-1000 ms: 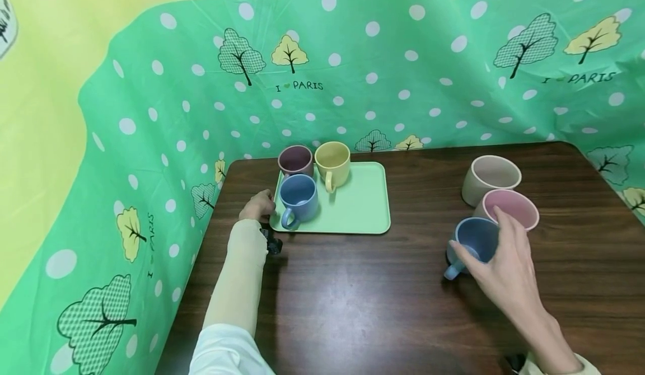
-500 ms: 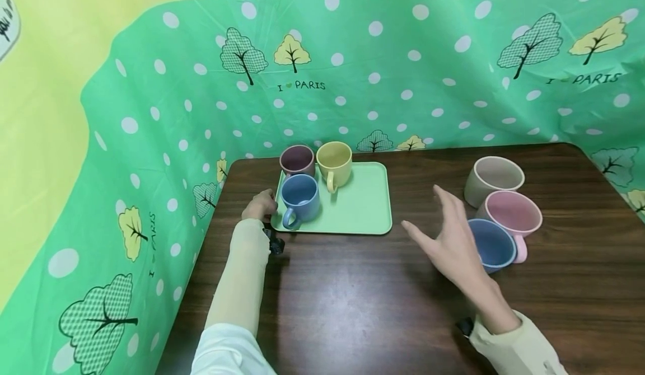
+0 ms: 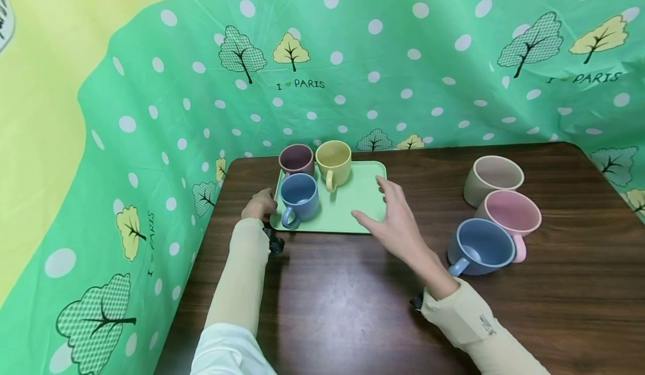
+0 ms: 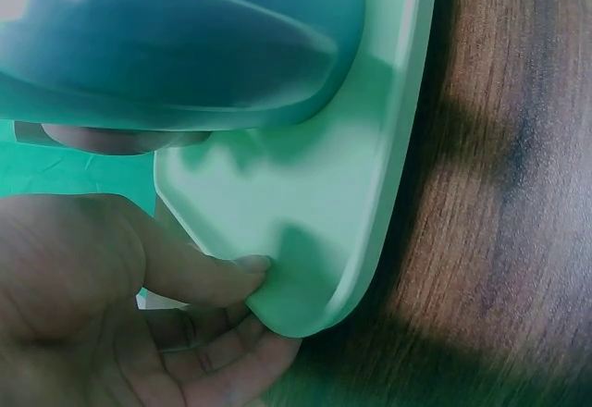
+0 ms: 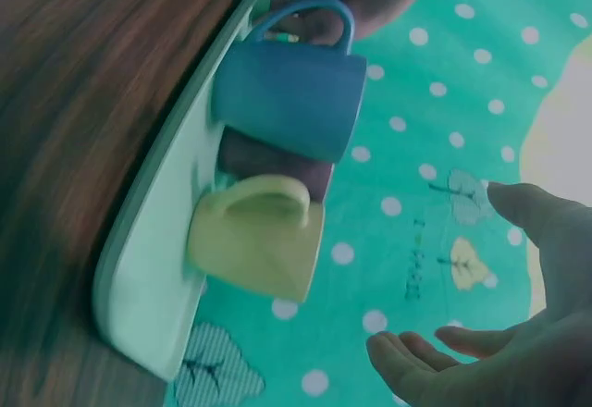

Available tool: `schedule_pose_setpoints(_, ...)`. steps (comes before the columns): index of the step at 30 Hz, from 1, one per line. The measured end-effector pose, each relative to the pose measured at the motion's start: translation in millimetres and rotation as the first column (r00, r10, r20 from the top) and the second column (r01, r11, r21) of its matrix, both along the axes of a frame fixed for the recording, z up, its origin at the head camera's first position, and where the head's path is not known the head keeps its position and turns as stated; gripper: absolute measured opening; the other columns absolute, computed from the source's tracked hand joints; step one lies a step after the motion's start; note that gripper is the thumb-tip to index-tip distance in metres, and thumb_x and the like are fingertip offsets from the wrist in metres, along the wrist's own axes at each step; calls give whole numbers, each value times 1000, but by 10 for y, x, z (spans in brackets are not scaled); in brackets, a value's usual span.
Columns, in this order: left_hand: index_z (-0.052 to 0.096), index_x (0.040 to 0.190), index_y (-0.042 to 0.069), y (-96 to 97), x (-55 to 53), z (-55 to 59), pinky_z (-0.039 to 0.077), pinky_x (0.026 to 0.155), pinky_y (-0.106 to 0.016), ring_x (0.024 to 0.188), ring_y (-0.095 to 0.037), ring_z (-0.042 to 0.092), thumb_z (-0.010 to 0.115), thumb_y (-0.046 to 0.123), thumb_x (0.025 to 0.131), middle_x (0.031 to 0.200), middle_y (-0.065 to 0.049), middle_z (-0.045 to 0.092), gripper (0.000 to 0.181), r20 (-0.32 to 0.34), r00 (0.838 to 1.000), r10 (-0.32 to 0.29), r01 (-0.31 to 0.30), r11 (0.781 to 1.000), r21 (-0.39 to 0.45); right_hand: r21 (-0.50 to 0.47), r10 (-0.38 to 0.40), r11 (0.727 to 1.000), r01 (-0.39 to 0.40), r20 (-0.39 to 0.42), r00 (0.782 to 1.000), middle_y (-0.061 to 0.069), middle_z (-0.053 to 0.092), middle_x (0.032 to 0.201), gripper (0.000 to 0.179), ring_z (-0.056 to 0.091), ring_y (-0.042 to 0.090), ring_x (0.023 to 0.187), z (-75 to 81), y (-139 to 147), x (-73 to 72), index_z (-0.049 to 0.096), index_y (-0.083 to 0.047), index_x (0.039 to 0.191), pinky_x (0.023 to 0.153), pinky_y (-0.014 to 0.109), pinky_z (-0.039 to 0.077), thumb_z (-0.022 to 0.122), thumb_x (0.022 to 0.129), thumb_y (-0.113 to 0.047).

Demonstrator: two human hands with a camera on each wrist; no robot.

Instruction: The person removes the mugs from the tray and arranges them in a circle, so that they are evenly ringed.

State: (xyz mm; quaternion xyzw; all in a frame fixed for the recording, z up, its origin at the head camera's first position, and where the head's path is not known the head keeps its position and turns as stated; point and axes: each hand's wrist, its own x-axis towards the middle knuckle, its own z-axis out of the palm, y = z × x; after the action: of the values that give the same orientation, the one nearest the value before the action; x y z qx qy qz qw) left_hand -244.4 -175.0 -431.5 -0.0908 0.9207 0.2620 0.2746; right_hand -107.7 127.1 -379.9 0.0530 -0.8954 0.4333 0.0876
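The pale green rectangular plastic tray sits at the dark wooden table's far left, carrying three ceramic mugs. It looks light and stiff but top-heavy and slippery; its rims seem the best hold. The left hand pinches its near-left corner. The right hand, fingers spread and empty, hovers over its right edge. A green dotted cloth walls the table.

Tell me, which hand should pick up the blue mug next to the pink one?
Probably the right hand: it is open and free, nearer the blue mug on the table. The left hand is pinching the green tray's corner, far away.
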Motion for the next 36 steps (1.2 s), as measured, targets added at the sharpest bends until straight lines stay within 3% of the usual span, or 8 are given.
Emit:
schedule_pose_setpoints(4, 45, 115, 7, -11, -7, 0, 50, 61, -32, 88, -26, 55, 41, 10, 97, 117, -17, 50, 19, 0, 1000, -7, 7, 1000, -13, -19, 45, 999, -45, 23, 999, 14, 36, 145, 89, 41, 31, 129, -22, -188, -124, 28, -8, 148, 100, 53, 39, 73, 81, -45)
schedule_pose_setpoints(10, 45, 125, 9, -12, -1, 14, 48, 55, -27, 78, -24, 58, 41, 9, 96, 128, -18, 49, 30, -4, 1000, -4, 4, 999, -40, -22, 106, 994, -105, 50, 993, 18, 38, 141, 90, 42, 32, 128, -133, -432, -328, 28, -4, 147, 104, 50, 37, 73, 80, -44)
schedule_pose_setpoints(22, 41, 136, 11, -1, 2, 35, 48, 55, -27, 78, -23, 56, 40, 8, 95, 131, -18, 48, 41, -2, 1000, -8, 8, 1000, -24, -78, 212, 975, -208, 38, 977, 17, 35, 145, 91, 41, 32, 131, -305, -821, -665, 29, -4, 147, 107, 49, 37, 76, 79, -41)
schedule_pose_setpoints(28, 45, 128, 10, 6, -10, 20, 48, 55, -28, 73, -22, 57, 41, 9, 94, 122, -18, 51, 34, -6, 1000, -11, 10, 999, -45, -60, 232, 971, -229, 46, 972, 13, 34, 146, 89, 43, 29, 129, -342, -970, -762, 30, -6, 146, 104, 48, 40, 77, 77, -37)
schedule_pose_setpoints(36, 35, 144, 14, 6, -21, 19, 49, 56, -27, 77, -22, 58, 41, 10, 95, 140, -17, 44, 49, 8, 1000, -4, 4, 999, -47, 48, 234, 971, -235, 35, 972, 17, 35, 145, 94, 43, 30, 128, -374, -1136, -870, 26, -2, 148, 103, 47, 41, 78, 77, -36)
